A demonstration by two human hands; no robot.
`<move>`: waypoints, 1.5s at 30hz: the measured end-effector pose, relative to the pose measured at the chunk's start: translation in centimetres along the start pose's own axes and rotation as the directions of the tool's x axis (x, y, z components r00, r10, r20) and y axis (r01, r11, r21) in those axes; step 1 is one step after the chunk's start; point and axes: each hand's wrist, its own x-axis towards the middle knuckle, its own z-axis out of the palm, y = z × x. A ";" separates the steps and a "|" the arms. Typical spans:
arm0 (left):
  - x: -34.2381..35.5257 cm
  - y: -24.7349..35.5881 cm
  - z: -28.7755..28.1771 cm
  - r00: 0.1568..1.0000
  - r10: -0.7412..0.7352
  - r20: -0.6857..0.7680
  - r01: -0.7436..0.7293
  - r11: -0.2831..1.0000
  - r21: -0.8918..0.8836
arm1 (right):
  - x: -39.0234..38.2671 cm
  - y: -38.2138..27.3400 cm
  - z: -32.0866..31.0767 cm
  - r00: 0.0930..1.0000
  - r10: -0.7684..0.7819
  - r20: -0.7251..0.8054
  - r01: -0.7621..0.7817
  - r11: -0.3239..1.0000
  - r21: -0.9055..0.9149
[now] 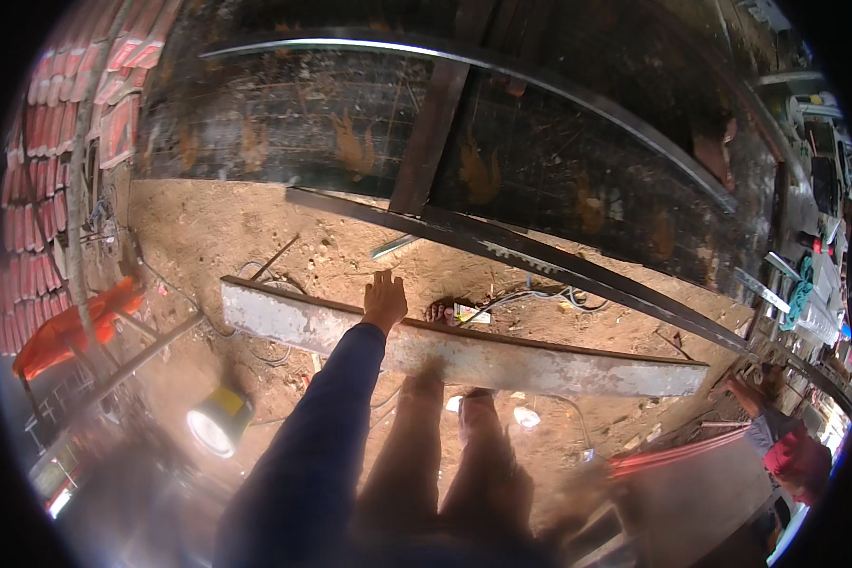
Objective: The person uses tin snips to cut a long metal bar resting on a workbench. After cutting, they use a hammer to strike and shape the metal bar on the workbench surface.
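A long grey metal beam (540, 365) with a rusty brown upper edge lies across in front of my legs. My left hand (385, 301), at the end of a dark blue sleeve, is over the beam's upper edge left of its middle. Its fingers are bent and close together on the far side; their tips are hidden. No clear sign of my right hand shows; the area by my right thigh is blurred. Beyond the beam, a dark steel bar (559, 270) runs along the near side of a large dark painted panel (322, 133).
A shiny thin rod (596, 95) lies across the panel. Cables (540, 295) trail over the sandy ground. A yellow and white bucket-like container (220, 421) and an orange cloth (76, 327) are at left, near stacked reddish tiles (52, 180). Another person (795, 459) is at right.
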 end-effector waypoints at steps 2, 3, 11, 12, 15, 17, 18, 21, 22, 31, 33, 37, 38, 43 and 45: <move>4.3 -1.2 2.9 1.000 -0.015 -0.014 0.016 0.997 0.072 | -0.5 0.4 3.0 0.999 -0.047 -0.007 0.047 0.999 -0.014; 6.7 -1.0 3.6 0.996 -0.045 0.083 0.035 0.993 0.112 | -0.6 0.6 4.1 0.998 -0.056 -0.016 0.056 0.998 -0.028; 21.5 -4.6 17.4 0.999 0.039 -0.017 -0.037 0.994 0.101 | 1.2 0.1 7.6 0.990 -0.093 -0.104 0.094 0.996 0.006; 22.1 -4.7 18.2 0.999 0.045 -0.018 -0.043 0.994 0.099 | 1.8 -0.1 7.8 0.991 -0.086 -0.102 0.086 0.996 0.003; 23.0 -6.7 20.5 0.999 0.026 -0.047 -0.021 0.995 0.094 | 3.9 -0.2 8.1 0.994 -0.086 -0.067 0.086 0.996 -0.010; 23.3 -7.2 21.0 0.997 0.034 -0.064 -0.029 0.996 0.086 | 4.9 -0.4 8.4 0.995 -0.084 -0.056 0.083 0.996 -0.021; 23.6 -6.5 21.1 0.996 0.055 -0.067 -0.049 0.995 0.085 | 4.9 -0.6 8.7 0.996 -0.072 -0.059 0.071 0.997 -0.023; 23.5 -6.3 19.1 0.986 0.132 -0.105 -0.122 0.988 0.095 | 5.4 -0.5 9.7 0.996 -0.063 -0.065 0.062 0.998 -0.017; 23.1 -6.4 17.8 0.976 0.171 -0.132 -0.157 0.982 0.106 | 5.3 -0.4 10.0 0.996 -0.065 -0.067 0.065 0.998 -0.005; 8.6 -8.0 6.4 0.930 0.361 -0.077 -0.353 0.931 0.092 | 0.1 -0.2 7.3 0.992 0.019 -0.121 0.005 0.981 0.195; 1.5 -5.3 0.9 0.942 0.327 -0.074 -0.335 0.925 -0.180 | -3.3 1.0 6.2 0.982 0.108 -0.156 -0.061 0.958 0.279; -10.8 -1.6 -10.0 0.870 0.442 0.219 -0.404 0.893 -0.199 | -9.5 4.0 4.8 0.942 0.271 -0.199 -0.155 0.875 0.458; -13.9 -0.7 -12.0 0.754 0.528 0.390 -0.599 0.797 0.079 | -11.2 5.2 4.7 0.926 0.319 -0.203 -0.180 0.845 0.504; -23.5 9.4 -17.4 0.596 0.464 0.656 -0.783 0.515 0.348 | -17.1 12.7 6.8 0.837 0.511 -0.194 -0.218 0.638 0.738; -26.5 15.9 -14.9 0.557 0.490 0.671 -0.824 0.428 0.371 | -21.3 16.4 7.7 0.802 0.578 -0.153 -0.218 0.522 0.825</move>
